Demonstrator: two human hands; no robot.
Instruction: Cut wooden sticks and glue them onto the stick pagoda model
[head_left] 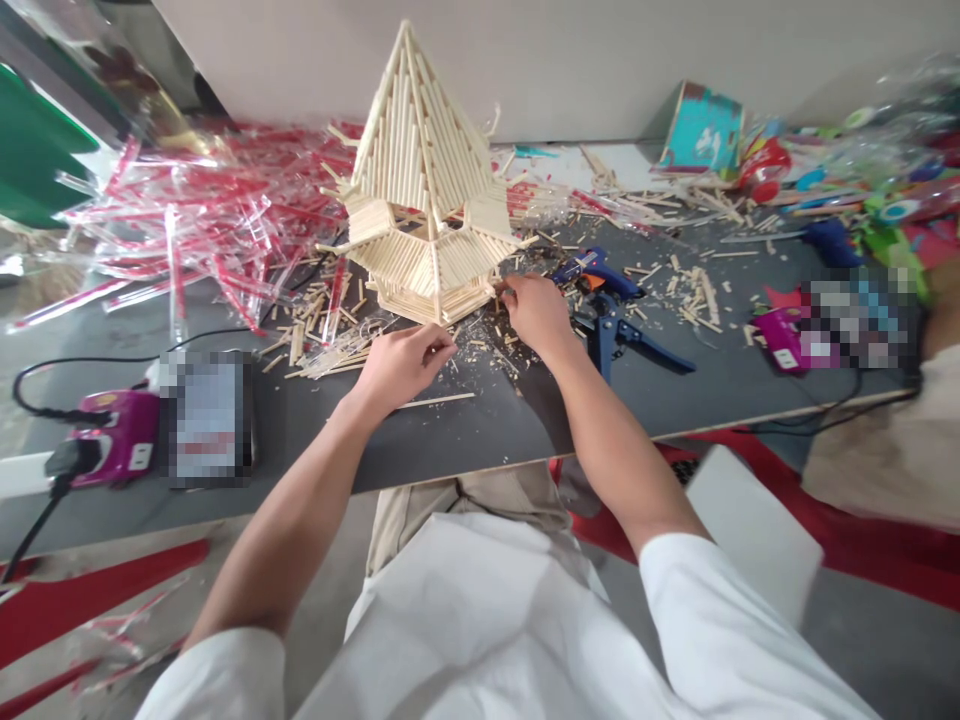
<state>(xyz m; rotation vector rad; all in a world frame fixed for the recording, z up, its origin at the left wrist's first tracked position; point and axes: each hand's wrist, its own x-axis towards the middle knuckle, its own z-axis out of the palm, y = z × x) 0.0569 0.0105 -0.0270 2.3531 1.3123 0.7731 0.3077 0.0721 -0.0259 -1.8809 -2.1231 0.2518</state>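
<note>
A pagoda model built of thin pale wooden sticks stands upright in front of me, with a tall pointed roof and a flared lower tier. Close to the front corner of its base is my left hand, its fingers curled and thumb pressed toward the index finger; anything in that pinch is too small to make out. At the right edge of the base, my right hand has its fingertips closed against the sticks. A single loose stick lies on the table below my hands.
Blue cutters and a blue glue gun lie to the right among stick scraps. Red and clear plastic wrappers heap at left. A phone and purple power strip sit front left; another purple strip is right, near another person.
</note>
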